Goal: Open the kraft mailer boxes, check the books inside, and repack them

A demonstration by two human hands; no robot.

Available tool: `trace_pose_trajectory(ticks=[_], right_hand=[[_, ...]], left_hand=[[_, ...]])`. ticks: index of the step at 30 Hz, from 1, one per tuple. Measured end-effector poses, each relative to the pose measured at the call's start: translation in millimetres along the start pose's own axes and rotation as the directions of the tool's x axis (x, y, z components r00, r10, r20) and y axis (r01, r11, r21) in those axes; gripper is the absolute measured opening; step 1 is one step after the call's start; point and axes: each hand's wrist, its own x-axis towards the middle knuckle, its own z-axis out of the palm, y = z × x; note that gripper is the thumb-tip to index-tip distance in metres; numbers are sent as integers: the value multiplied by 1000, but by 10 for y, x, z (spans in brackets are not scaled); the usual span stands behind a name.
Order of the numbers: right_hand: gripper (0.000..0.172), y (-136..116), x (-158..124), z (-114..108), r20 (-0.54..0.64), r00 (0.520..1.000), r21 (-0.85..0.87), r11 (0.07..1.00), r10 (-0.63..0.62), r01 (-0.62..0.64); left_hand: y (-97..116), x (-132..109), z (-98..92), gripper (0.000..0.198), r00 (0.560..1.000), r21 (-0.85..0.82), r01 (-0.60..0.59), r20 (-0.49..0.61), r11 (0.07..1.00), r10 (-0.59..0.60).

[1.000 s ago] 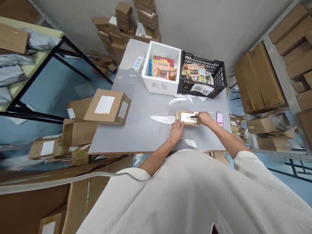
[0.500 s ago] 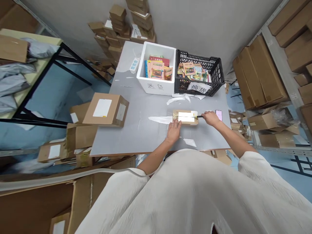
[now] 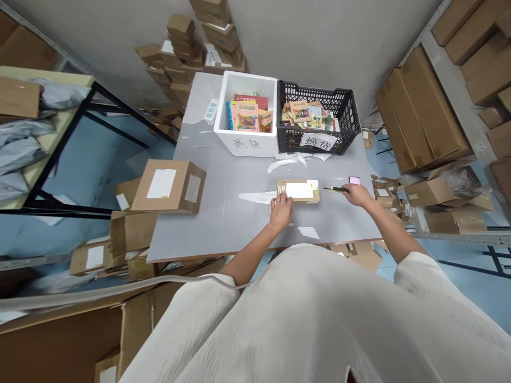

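Note:
A small flat cardboard parcel (image 3: 298,190) with a white label lies on the grey table (image 3: 223,213). My left hand (image 3: 281,208) rests at its near left corner, fingers curled against it. My right hand (image 3: 356,194) is off to the parcel's right, closed round a small black and yellow cutter (image 3: 336,189) whose tip points at the parcel from a short gap away. A pink phone (image 3: 354,180) lies just beyond that hand.
A white foam box (image 3: 246,139) and a black crate (image 3: 317,143), both holding books, stand at the table's far end. A larger labelled carton (image 3: 167,186) sits at the left edge. Scraps of tape (image 3: 291,159) lie about. Cartons crowd the floor and right shelves.
My right hand has drawn the cutter rightwards along the parcel's top and off its right end. My left hand stayed at the parcel's left corner. The view shifted slightly.

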Motion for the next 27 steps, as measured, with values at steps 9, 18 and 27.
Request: trace_pose_trajectory(ticks=[9,18,27], right_hand=[[38,44,-125,343,-46,998,346,938,51,-32],[34,109,-102,586,-61,995,480,877,74,-35],[34,75,142,628,-77,997,518,854,-7,46]], left_hand=[[371,631,-75,56,981,0,-166,105,986,165],[365,885,52,47,971,68,-169,186,983,154],[353,762,125,51,978,67,-169,136,983,159]])
